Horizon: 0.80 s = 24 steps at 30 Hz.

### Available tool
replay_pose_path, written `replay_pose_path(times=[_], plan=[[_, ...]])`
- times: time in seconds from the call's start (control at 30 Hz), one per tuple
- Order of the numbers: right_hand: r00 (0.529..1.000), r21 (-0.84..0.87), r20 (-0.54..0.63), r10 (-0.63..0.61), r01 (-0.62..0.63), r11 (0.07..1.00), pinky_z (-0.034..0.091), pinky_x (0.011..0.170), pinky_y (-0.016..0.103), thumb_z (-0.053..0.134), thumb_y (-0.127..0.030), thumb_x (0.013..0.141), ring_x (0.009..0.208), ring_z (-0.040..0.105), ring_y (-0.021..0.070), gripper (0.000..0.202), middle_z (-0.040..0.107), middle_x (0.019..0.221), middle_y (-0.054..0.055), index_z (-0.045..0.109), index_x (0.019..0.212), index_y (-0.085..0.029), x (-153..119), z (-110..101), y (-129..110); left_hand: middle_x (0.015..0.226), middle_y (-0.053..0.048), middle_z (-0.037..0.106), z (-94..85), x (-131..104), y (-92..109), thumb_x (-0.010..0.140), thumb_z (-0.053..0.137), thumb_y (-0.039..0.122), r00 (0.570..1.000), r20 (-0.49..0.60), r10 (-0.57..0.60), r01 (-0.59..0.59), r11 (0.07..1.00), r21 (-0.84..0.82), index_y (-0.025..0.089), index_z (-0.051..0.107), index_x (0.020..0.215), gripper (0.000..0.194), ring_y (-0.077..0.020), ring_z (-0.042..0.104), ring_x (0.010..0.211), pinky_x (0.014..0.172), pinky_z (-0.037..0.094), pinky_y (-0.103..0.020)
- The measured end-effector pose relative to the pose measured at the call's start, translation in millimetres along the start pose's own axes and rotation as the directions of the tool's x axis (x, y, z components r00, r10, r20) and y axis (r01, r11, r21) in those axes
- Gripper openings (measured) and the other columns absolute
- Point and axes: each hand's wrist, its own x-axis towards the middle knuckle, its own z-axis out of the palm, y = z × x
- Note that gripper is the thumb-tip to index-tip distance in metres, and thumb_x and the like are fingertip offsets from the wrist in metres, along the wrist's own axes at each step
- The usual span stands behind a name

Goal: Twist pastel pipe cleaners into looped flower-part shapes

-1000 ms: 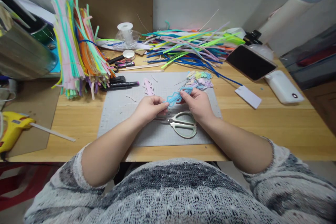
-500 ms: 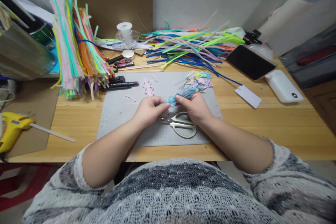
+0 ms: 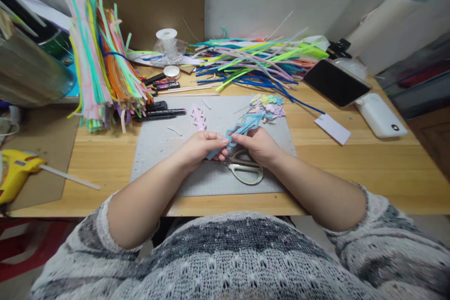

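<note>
Between both hands is a light blue bent pipe cleaner piece (image 3: 251, 123), with wavy, zigzag edges, held at a slant above the mat. My left hand (image 3: 206, 146) pinches its lower end, part of which shows below the fingers. My right hand (image 3: 258, 143) grips it near the middle with thumb and fingers. Under the hands lie scissors (image 3: 250, 174) with pale handles; their blades are mostly hidden by my left hand. A pink zigzag piece (image 3: 198, 117) rests on the mat beyond my left hand. Small pastel flower shapes (image 3: 269, 107) are heaped beyond my right hand.
A grey cutting mat (image 3: 154, 164) covers the desk's middle. Pipe cleaners (image 3: 253, 61) lie piled behind it, and a bundle (image 3: 93, 61) stands left. Markers (image 3: 161, 113), a yellow glue gun (image 3: 21, 171), a phone (image 3: 335, 83) and a white power bank (image 3: 381, 116) lie around.
The blue piece has turned in my hands and now shows its zigzag outline more broadly. My left hand has shifted slightly right and down, covering more of the scissors.
</note>
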Motion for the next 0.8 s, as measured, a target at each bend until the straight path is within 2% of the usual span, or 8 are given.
replay_pose_path(times=[0.13,0.3,0.57,0.67,0.8], plan=[[0.999,0.065,0.049,0.022,-0.025,0.998,0.047,0.073,0.029,0.069,-0.034,0.076,0.072,0.059,0.0140,0.018,0.064,0.077,0.000,0.064,0.080,-0.017,-0.6,-0.9,0.7,0.056,-0.002,0.064,0.1,-0.5,1.6,0.065,0.073,0.027,0.999,0.038,-0.034,0.035,0.999,-0.023,0.012,0.064,0.061,0.018,-0.0080,0.056,0.047,0.050,0.041,-0.021],[0.998,0.052,0.049,0.040,-0.043,0.998,0.046,0.068,0.027,0.069,-0.030,0.074,0.067,0.057,0.0129,0.017,0.061,0.071,-0.001,0.061,0.080,-0.017,-1.2,-1.4,-0.5,0.056,-0.002,0.064,2.2,-1.4,1.4,0.066,0.072,0.024,0.998,0.044,-0.041,0.042,0.999,-0.025,0.012,0.065,0.061,0.015,-0.0082,0.056,0.047,0.051,0.041,-0.021],[0.980,0.238,0.136,0.148,-0.177,0.955,0.047,0.068,0.029,0.068,-0.027,0.071,0.067,0.059,0.0138,0.013,0.063,0.070,-0.001,0.062,0.078,-0.017,-1.8,3.2,-5.2,0.055,-0.002,0.063,1.1,-1.7,1.6,0.066,0.071,0.023,0.992,0.095,-0.081,0.087,0.994,-0.067,0.011,0.064,0.060,0.015,-0.0086,0.056,0.046,0.050,0.040,-0.022],[0.989,0.178,0.095,0.113,-0.128,0.976,0.045,0.067,0.028,0.066,-0.026,0.073,0.065,0.057,0.0129,0.010,0.061,0.069,-0.002,0.061,0.077,-0.019,-1.8,2.4,-4.3,0.056,-0.002,0.064,2.6,-2.3,1.0,0.068,0.071,0.022,0.997,0.066,-0.048,0.051,0.997,-0.056,0.012,0.064,0.062,0.013,-0.0084,0.057,0.047,0.053,0.042,-0.022],[0.999,-0.020,0.043,0.000,0.001,1.000,0.041,0.067,0.026,0.064,-0.025,0.074,0.066,0.053,0.0118,0.008,0.058,0.070,-0.003,0.060,0.077,-0.019,-1.3,-0.2,-2.8,0.057,-0.002,0.065,3.9,-2.3,0.2,0.068,0.070,0.021,0.999,0.032,-0.017,0.018,1.000,-0.021,0.011,0.064,0.063,0.012,-0.0078,0.058,0.047,0.053,0.043,-0.021]])
